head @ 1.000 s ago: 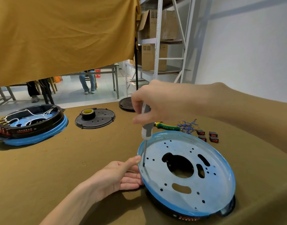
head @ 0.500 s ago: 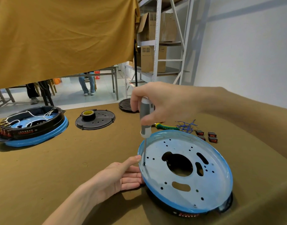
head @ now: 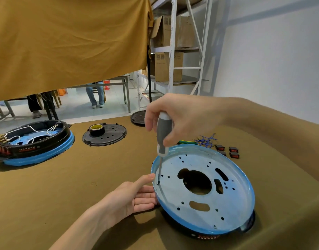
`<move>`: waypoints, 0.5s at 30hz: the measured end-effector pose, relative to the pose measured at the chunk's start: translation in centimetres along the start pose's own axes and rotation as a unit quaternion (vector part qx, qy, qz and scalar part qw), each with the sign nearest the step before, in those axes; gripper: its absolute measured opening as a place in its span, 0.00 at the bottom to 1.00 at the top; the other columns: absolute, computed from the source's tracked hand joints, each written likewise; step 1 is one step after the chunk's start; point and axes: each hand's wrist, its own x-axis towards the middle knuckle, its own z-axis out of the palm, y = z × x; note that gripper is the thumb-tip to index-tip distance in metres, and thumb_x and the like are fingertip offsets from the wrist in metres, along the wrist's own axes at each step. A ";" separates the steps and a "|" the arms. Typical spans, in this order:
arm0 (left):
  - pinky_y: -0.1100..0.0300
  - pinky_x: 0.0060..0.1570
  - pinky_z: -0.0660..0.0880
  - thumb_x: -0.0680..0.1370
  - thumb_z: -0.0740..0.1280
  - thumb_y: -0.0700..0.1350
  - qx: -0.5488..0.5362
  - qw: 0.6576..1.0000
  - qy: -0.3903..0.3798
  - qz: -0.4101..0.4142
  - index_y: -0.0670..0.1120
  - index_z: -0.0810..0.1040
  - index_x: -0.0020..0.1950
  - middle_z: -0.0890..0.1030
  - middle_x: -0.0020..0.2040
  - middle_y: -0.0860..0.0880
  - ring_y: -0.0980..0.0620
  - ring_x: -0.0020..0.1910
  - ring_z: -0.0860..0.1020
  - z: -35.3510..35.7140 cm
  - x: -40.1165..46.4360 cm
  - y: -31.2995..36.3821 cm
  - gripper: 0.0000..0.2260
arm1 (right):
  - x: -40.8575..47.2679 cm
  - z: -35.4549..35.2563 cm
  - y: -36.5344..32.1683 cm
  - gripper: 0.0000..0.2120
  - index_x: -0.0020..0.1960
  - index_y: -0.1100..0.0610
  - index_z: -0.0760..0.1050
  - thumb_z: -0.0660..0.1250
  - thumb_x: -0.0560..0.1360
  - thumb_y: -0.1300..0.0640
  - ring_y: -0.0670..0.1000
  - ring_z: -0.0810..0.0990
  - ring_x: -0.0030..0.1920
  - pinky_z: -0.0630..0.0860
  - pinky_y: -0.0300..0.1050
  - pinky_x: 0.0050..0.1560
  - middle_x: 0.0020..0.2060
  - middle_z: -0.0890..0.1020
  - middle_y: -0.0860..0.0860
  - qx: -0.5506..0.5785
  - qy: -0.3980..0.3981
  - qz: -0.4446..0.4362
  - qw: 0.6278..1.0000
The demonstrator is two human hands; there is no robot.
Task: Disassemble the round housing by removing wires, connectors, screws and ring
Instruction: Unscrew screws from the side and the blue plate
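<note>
Gripping screwdriver (head: 162, 136), right hand (head: 182, 118), left hand (head: 131, 197) flat against housing (head: 227, 204), olive tablecloth (head: 65, 186).

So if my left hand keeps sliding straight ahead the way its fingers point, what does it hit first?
The left hand already has its fingertips at the near left rim of the round blue metal housing plate, so it would press into that rim first; whether the fingers reach beneath it is unclear.

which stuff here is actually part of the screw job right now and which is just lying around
In use:
- grey-handled screwdriver, gripped by the right hand
- round blue metal housing, steadied by the left hand

Lying about:
- second blue housing with black ring and white wires
- black round cover with tape roll
- small red-and-black connectors
- blue wire bundle
</note>
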 end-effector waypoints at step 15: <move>0.56 0.46 0.85 0.60 0.80 0.62 0.005 1.000 0.001 0.000 0.37 0.83 0.58 0.88 0.52 0.38 0.45 0.50 0.88 0.1 -0.4 0.2 0.36 | -0.4 0.5 -0.1 0.14 0.55 0.48 0.76 0.75 0.73 0.55 0.49 0.82 0.43 0.80 0.46 0.40 0.46 0.82 0.49 0.036 0.012 0.013 0.999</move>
